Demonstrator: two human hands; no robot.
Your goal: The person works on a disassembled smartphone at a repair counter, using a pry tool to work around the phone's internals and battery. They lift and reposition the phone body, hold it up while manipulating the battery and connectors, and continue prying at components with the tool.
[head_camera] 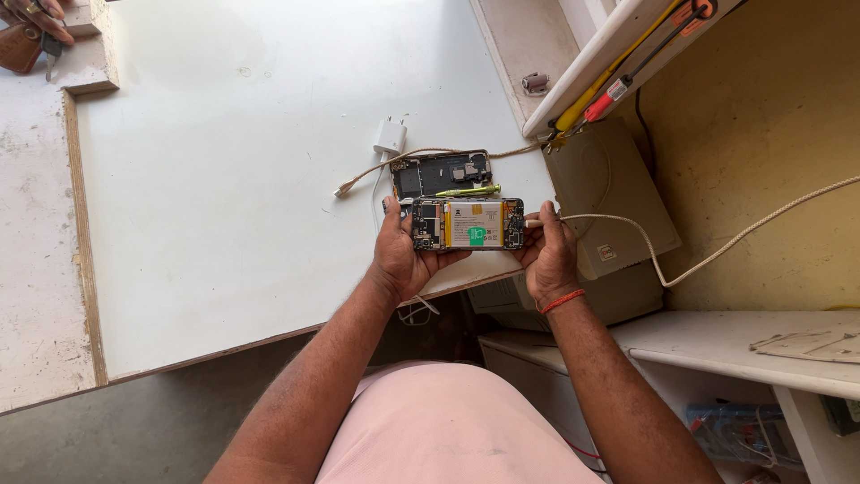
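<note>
An opened phone (468, 224) with its back removed shows a white battery with a green sticker and circuit boards at both ends. My left hand (400, 254) grips its left end from below. My right hand (548, 253) holds its right end, where the plug of a beige cable (681, 269) meets the phone. Just behind it on the white table (224, 197) lies the phone's dark back cover (441, 173) with a yellow-green tool (468, 191) resting along its near edge.
A white charger plug (390, 136) and a thin cable (358, 179) lie behind the cover. A beige box (609, 193) sits to the right, with screwdrivers (600, 99) on a slanted shelf above. Another person's hand (36, 13) holds keys at the far left corner.
</note>
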